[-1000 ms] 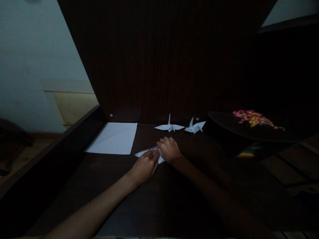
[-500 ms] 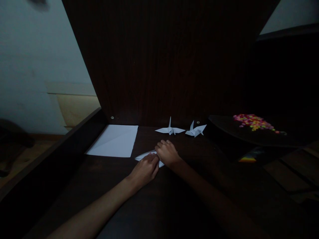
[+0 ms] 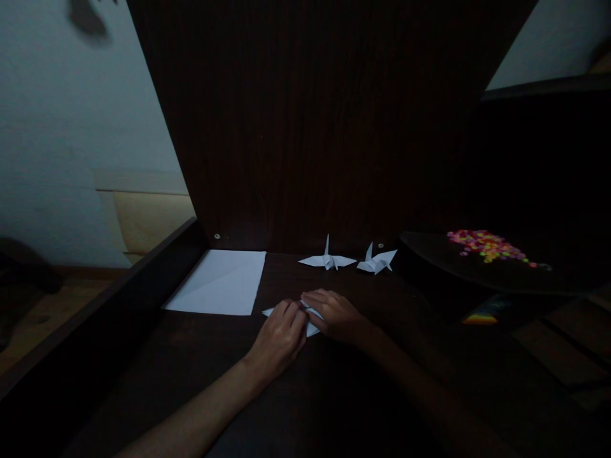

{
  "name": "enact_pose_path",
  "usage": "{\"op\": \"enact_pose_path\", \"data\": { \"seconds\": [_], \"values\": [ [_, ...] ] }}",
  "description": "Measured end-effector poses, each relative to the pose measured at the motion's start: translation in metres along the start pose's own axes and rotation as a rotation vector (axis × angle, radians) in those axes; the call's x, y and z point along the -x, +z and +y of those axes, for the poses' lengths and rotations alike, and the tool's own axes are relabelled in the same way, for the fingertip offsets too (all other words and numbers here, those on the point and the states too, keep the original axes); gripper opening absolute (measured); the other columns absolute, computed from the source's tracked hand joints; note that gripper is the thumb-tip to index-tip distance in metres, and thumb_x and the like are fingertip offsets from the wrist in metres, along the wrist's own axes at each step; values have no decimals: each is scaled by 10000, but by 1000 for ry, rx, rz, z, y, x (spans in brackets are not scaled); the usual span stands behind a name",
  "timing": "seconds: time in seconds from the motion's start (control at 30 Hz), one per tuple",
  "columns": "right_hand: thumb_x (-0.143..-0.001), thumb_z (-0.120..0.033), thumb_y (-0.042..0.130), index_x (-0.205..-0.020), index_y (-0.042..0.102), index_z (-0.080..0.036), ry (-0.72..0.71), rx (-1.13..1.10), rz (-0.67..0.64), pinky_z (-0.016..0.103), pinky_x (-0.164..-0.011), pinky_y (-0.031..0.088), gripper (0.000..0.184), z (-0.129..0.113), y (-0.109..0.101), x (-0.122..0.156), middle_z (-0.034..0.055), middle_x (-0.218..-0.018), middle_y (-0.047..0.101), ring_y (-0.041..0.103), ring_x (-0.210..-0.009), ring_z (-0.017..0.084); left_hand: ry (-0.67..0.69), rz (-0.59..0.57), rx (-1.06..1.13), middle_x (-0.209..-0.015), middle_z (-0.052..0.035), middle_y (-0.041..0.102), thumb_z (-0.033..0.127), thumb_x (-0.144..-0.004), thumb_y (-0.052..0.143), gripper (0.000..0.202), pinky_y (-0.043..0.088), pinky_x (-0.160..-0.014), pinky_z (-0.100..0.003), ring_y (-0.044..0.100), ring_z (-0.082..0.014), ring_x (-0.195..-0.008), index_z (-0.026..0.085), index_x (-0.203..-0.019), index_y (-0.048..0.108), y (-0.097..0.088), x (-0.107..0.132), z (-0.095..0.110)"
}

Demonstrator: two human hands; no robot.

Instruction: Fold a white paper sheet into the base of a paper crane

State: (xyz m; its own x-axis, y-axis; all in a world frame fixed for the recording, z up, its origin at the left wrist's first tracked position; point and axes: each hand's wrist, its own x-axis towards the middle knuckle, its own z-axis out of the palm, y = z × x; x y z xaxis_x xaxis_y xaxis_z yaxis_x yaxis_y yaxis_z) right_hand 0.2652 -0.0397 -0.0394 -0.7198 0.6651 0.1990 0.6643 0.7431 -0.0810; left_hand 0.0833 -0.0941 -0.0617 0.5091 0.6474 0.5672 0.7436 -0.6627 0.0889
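Note:
A small piece of folded white paper (image 3: 313, 328) lies on the dark tabletop, mostly covered by my hands. My left hand (image 3: 281, 331) has its fingers bent and presses on the paper from the left; a pointed tip pokes out beyond it. From the right, my right hand (image 3: 338, 317) grips the paper's upper side, its fingers close to those of my left. Exactly where the fingertips pinch is hidden. Behind my hands stand two finished paper cranes, the left crane (image 3: 328, 261) with wings spread and the right crane (image 3: 377, 263) slightly turned.
A stack of white paper sheets (image 3: 224, 283) lies to the left. On a dark raised surface (image 3: 424, 251) at the right is a heap of small colourful pieces (image 3: 489, 246). A dark wooden panel (image 3: 310, 127) rises behind, and a low side board (image 3: 109, 296) borders the left.
My right hand has turned and slid a little to the right along the folded paper, its fingers now pointing left. My left hand stays on the paper. The view has tilted slightly upward.

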Motion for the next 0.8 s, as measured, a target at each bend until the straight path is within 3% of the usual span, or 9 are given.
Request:
{"op": "enact_pose_path", "data": {
  "seconds": [0.13, 0.23, 0.43, 0.8],
  "values": [
    [-944, -239, 473, -1278, 576, -87, -40, -40, 97, 418, -1065, 427, 381, 3, 16, 13, 167, -1324, 591, 522, -1268, 239, -25, -8, 43, -1427, -204, 443, 145, -895, 475, 476, 420, -1077, -501, 379, -314, -1367, 97, -1360, 384, 2, -1, -4],
    [-952, -288, 465, -1342, 517, -56, -42, -45, 123, 431, -1089, 416, 457, 3, 22, 18, 189, -1371, 542, 488, -1305, 255, -59, -73, 55, -1503, -202, 358, 194, -912, 471, 570, 384, -1103, -523, 278, -304, -1426, 108, -1444, 283, 7, 1, -10],
    [-955, -361, 480, -1378, 480, -57, -69, -44, 153, 446, -1102, 413, 521, 0, 25, 22, 186, -1413, 496, 458, -1330, 269, -61, -217, 56, -1477, -197, 406, 241, -962, 428, 504, 391, -1099, -509, 326, -286, -1403, 95, -1434, 331, 9, 5, -16],
    [-931, -279, 502, -1366, 505, -95, -44, -12, 173, 440, -1077, 441, 472, -4, 22, 24, 172, -1387, 527, 493, -1302, 255, -39, -229, 89, -1470, -160, 429, 272, -1002, 374, 483, 396, -1095, -497, 358, -259, -1389, 156, -1465, 306, 5, 5, -18]
  ]
}}
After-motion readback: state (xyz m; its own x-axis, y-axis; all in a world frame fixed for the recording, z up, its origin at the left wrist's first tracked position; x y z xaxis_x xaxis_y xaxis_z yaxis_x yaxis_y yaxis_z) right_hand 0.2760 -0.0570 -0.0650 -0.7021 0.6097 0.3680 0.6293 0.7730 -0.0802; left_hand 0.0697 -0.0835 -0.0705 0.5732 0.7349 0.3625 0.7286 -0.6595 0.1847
